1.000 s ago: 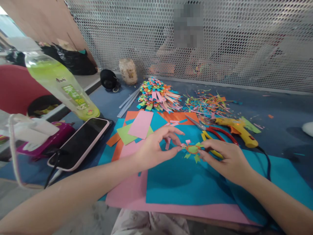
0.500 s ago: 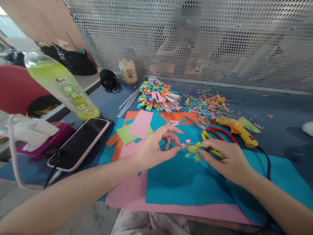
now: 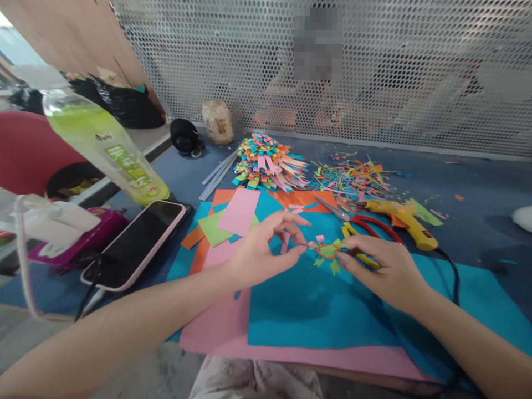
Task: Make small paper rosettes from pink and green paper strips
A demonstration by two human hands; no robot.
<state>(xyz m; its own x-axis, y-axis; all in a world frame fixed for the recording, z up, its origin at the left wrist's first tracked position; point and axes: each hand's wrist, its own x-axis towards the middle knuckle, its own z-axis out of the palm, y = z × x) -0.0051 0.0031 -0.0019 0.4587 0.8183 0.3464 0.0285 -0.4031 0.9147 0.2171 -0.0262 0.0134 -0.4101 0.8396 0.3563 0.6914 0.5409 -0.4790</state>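
Flower point(image 3: 329, 252) of coloured paper hovers over the blue sheet point(image 3: 316, 316), pinched at opposite edges, probably to keep it level: right hand point(image 3: 386, 271) closed thumb-to-finger, left hand point(image 3: 264, 252) apparently pinching too, its forefinger raised. Beyond lie scissors point(image 3: 341, 215) and glue gun point(image 3: 405, 219), seemingly placed for easy reach.

Left hand point(image 3: 270, 252) and right hand point(image 3: 386, 269) bare, slim fingers. Left forearm point(image 3: 137, 327), 8 o'clock, and right forearm point(image 3: 469, 338), 4 o'clock, also bare. 6 o'clock: pale pinkish-white lap garment point(image 3: 253, 381), creased, faint blurry print.
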